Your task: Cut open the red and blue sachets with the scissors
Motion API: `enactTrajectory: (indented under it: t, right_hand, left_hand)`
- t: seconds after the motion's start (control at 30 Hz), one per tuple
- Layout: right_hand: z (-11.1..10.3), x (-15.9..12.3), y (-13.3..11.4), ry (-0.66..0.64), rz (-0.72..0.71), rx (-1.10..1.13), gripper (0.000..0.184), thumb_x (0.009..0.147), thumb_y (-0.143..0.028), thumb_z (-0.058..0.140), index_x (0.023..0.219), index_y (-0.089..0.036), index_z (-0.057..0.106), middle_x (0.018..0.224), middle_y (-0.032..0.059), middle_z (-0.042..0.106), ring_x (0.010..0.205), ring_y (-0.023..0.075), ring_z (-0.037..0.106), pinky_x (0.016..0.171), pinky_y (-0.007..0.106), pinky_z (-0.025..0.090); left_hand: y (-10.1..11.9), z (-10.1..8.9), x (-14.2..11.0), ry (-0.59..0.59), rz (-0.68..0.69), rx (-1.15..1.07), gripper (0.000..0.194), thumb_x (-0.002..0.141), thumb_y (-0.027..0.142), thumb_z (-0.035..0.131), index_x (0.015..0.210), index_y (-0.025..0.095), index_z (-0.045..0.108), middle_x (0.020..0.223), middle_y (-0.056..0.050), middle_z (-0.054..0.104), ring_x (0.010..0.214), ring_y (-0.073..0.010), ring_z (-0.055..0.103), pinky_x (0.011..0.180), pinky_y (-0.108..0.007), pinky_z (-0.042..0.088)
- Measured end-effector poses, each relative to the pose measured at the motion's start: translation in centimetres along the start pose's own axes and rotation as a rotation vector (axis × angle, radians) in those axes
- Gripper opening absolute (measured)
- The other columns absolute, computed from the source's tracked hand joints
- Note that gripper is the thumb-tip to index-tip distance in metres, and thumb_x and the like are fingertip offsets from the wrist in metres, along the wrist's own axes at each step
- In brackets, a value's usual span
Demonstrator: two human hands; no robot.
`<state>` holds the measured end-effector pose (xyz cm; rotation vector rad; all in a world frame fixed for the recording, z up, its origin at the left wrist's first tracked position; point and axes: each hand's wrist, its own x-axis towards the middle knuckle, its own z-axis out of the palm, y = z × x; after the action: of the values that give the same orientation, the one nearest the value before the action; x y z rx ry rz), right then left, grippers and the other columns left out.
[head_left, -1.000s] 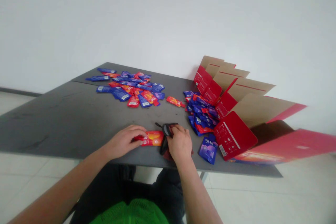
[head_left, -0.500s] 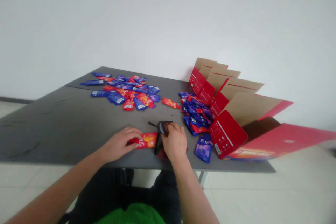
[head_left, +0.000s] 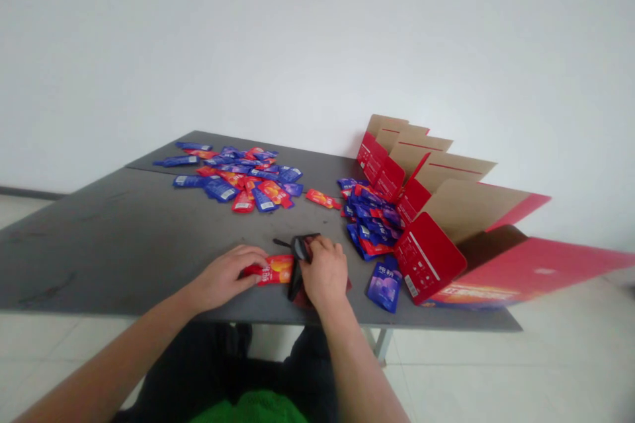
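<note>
My left hand [head_left: 233, 276] pinches the end of a red-and-orange pouch [head_left: 279, 269] that lies flat near the front of the table. Its other end meets a small black hand-held device [head_left: 298, 252], whose exact kind I cannot make out. My right hand [head_left: 325, 272] is closed around this device from above and hides much of it. Beneath the device a dark reddish-brown flat piece [head_left: 301, 299] shows in part. To the right of my right hand lies a single blue pouch [head_left: 384, 285].
A loose pile of blue and red pouches [head_left: 238, 172] spreads over the far left of the grey table [head_left: 149, 244]. A second pouch heap [head_left: 372, 221] lies against a row of open red cartons [head_left: 434, 258] on the right. One red pouch [head_left: 321, 198] sits between the piles.
My right hand and the black device have shifted slightly left, covering a little more of the red pouch's end. My left hand keeps its hold. The camera view has tilted a little.
</note>
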<state>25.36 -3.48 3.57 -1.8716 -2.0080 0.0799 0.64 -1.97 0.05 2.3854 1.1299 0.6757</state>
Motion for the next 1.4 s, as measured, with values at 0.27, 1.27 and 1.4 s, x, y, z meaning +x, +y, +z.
enactTrajectory:
  t: [0.27, 1.27, 1.4]
  right_hand:
    - [1.5, -0.3, -0.3, -0.014, -0.028, 0.029, 0.023, 0.099, -0.03, 0.058, 0.117, -0.028, 0.072, 0.121, 0.0066, 0.07, 0.105, 0.0267, 0.056, 0.084, 0.037, 0.042]
    - [1.8, -0.6, -0.9, 0.018, 0.043, 0.003, 0.017, 0.099, -0.03, 0.059, 0.112, -0.024, 0.069, 0.118, 0.0085, 0.069, 0.106, 0.0274, 0.055, 0.084, 0.039, 0.039]
    - [0.0, 0.5, 1.7, 0.026, 0.112, -0.039, 0.019, 0.097, -0.027, 0.061, 0.112, -0.023, 0.07, 0.117, 0.0091, 0.069, 0.105, 0.0273, 0.056, 0.083, 0.038, 0.038]
  left_hand:
    - [0.2, 0.0, 0.0, -0.003, -0.039, 0.007, 0.019, 0.096, 0.032, 0.062, 0.112, 0.027, 0.072, 0.125, -0.005, 0.071, 0.118, -0.0242, 0.064, 0.106, -0.037, 0.05]
    - [0.2, 0.1, -0.1, -0.032, -0.062, 0.064, 0.022, 0.097, 0.032, 0.06, 0.115, 0.026, 0.071, 0.127, -0.006, 0.07, 0.121, -0.0254, 0.061, 0.108, -0.039, 0.048]
    - [0.1, 0.2, -0.1, -0.03, -0.044, 0.074, 0.024, 0.098, 0.03, 0.059, 0.118, 0.027, 0.069, 0.134, -0.005, 0.068, 0.124, -0.0245, 0.06, 0.11, -0.04, 0.047]
